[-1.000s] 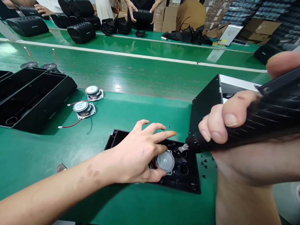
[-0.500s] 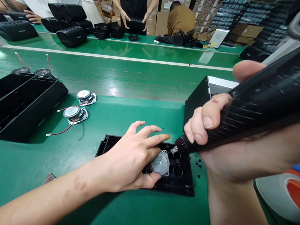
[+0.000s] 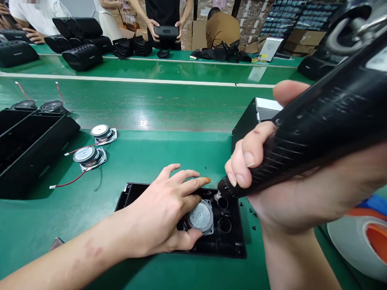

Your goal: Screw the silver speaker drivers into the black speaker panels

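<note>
A flat black speaker panel (image 3: 231, 241) lies on the green bench in front of me. A round silver speaker driver (image 3: 201, 216) sits in it, beside two open round holes. My left hand (image 3: 165, 211) rests on the panel with fingers spread, thumb and fingers touching the driver's edge. My right hand (image 3: 275, 173) is wrapped round a black electric screwdriver (image 3: 321, 120), whose tip meets the panel just right of the driver's top corner. Small black screws (image 3: 250, 211) lie loose to the right of the panel.
Two loose speaker drivers (image 3: 90, 154) with red wires lie to the left, next to open black housings (image 3: 25, 147). A black box (image 3: 245, 121) stands behind the panel. A white bowl (image 3: 358, 244) sits at right. Other people handle black speakers (image 3: 82, 56) across the far belt.
The view has shifted, so everything sits lower and further left in frame. The screwdriver tip stays at the driver's corner and my left hand keeps its hold on the panel.
</note>
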Action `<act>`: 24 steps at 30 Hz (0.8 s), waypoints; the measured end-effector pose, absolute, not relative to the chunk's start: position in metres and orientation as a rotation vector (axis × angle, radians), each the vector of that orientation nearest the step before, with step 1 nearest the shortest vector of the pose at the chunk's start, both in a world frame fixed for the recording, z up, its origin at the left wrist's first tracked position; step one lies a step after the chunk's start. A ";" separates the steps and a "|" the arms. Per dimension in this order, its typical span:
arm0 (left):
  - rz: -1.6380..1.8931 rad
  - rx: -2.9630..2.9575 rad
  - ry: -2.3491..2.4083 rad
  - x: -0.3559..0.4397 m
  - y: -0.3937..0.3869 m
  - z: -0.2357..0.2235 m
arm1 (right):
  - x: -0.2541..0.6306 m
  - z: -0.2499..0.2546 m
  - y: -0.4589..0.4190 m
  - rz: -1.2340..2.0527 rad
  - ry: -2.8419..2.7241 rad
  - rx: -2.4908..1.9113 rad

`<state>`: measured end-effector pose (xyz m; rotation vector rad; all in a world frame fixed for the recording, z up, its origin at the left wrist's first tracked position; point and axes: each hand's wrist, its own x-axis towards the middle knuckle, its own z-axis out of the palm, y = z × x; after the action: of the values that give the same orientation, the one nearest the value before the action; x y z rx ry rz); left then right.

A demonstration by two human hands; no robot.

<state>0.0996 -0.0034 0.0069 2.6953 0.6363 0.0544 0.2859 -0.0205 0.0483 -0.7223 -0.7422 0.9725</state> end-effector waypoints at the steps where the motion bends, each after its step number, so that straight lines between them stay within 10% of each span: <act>1: 0.051 2.687 0.641 0.100 -0.003 0.007 | 0.285 0.048 -0.020 0.967 -0.747 -0.734; 24: 0.019 2.622 0.675 0.101 0.000 0.005 | 0.283 0.019 -0.019 1.055 -0.855 -0.633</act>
<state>0.1007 -0.0004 0.0048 2.6225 0.6748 0.0189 0.2827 -0.0188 0.0185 -0.6334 -0.8550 1.0552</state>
